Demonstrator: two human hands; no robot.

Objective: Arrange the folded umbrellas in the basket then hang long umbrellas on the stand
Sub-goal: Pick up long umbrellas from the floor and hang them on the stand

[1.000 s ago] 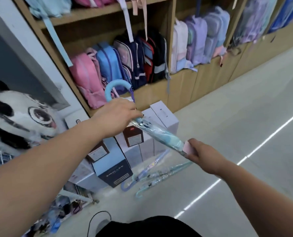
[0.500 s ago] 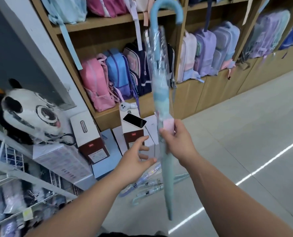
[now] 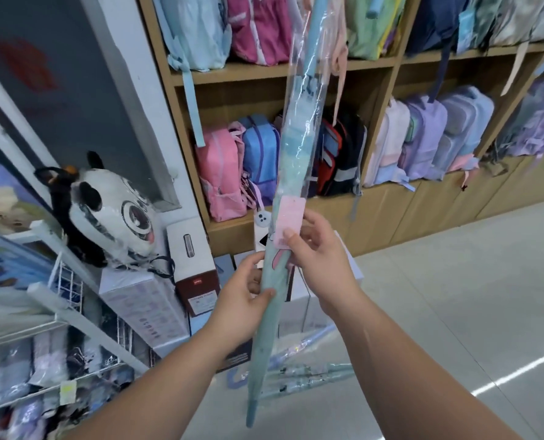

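A long light-blue umbrella (image 3: pixel 293 166) in a clear plastic sleeve stands almost upright in front of me, handle end out of view at the top, tip low near the floor. My left hand (image 3: pixel 242 300) grips its lower shaft. My right hand (image 3: pixel 318 258) pinches it just above, thumb on a pink tag (image 3: pixel 289 219). More long umbrellas (image 3: pixel 308 373) in plastic lie on the floor behind the tip. No basket can be made out.
Wooden shelves (image 3: pixel 264 69) full of backpacks rise straight ahead. Several boxes (image 3: pixel 191 249) are stacked at their foot. A white wire rack (image 3: pixel 64 281) with packaged goods and a panda plush (image 3: pixel 115 214) is at the left. Pale tiled floor (image 3: pixel 455 296) spreads to the right.
The umbrella has swung from a slant up to near vertical. My left hand let go of the handle end, dropped down and now grips the lower shaft. The view tilted upward.
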